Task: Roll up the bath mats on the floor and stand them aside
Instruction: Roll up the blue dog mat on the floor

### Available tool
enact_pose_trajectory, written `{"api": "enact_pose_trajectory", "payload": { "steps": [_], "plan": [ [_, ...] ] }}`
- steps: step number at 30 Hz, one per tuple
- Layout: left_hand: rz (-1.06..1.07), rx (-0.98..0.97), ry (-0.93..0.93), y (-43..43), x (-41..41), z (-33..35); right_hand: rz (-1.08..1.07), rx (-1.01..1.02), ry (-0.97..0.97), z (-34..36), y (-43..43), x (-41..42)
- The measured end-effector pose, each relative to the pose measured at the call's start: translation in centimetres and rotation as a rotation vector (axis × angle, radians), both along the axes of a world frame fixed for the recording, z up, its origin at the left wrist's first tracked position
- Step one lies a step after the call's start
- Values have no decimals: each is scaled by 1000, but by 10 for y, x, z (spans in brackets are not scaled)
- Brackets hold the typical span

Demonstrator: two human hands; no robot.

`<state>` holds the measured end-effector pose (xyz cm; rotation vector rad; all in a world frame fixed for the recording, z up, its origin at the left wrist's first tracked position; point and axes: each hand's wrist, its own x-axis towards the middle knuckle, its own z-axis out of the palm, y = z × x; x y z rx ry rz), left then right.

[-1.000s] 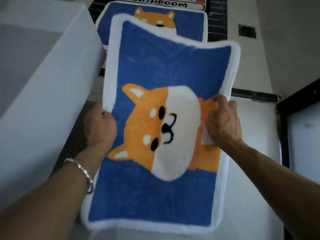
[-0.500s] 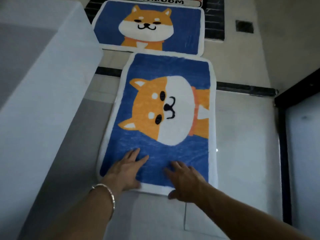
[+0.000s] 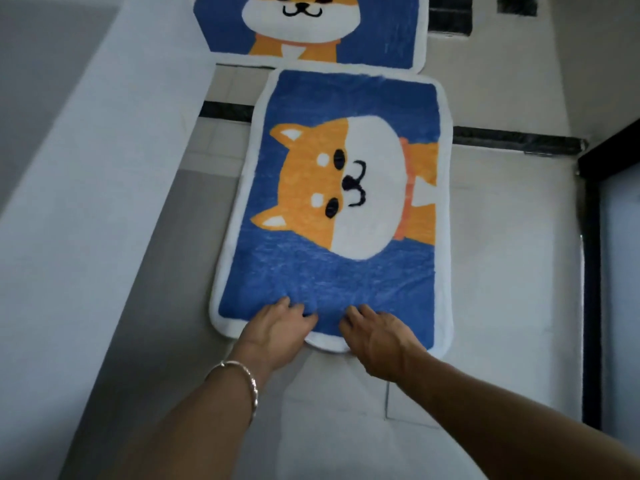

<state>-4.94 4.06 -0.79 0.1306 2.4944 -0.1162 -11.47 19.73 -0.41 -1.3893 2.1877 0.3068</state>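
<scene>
Half a second ago our hands lay flat and spread on the near end of the mat; now the fingers have curled in and the blue pile wrinkles ahead of them. Our left hand (image 3: 277, 327) and right hand (image 3: 377, 337) sit close together at the hem nearest us, fingers bent over it and bunching it, so the white border bulges between them. The thumbs are hidden, and we cannot tell whether they are under the edge. A bracelet (image 3: 242, 379) circles the left wrist.

The near mat (image 3: 329, 271) lies flat on the pale floor (image 3: 502, 271), lengthwise away from us, beside a white wall (image 3: 86, 202). We judge it soft, light and floppy, so it should roll easily but slacken if released. The short hem, taken wider apart, looks the best place to hold.

We count two mats: this one, and the far mat (image 3: 381, 32) just beyond it, cut off by the frame.
</scene>
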Motion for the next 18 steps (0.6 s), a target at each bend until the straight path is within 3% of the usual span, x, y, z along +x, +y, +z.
{"api": "enact_pose_trajectory", "payload": {
  "steps": [10,14,18],
  "plan": [
    [47,263,-178,20,14,6,-33,349,-224,9,5,7],
    [206,340,-129,21,16,7,-192,233,-269,6,12,5],
    [296,290,-27,28,13,6,-104,-30,-109,2,19,8]
  ]
}}
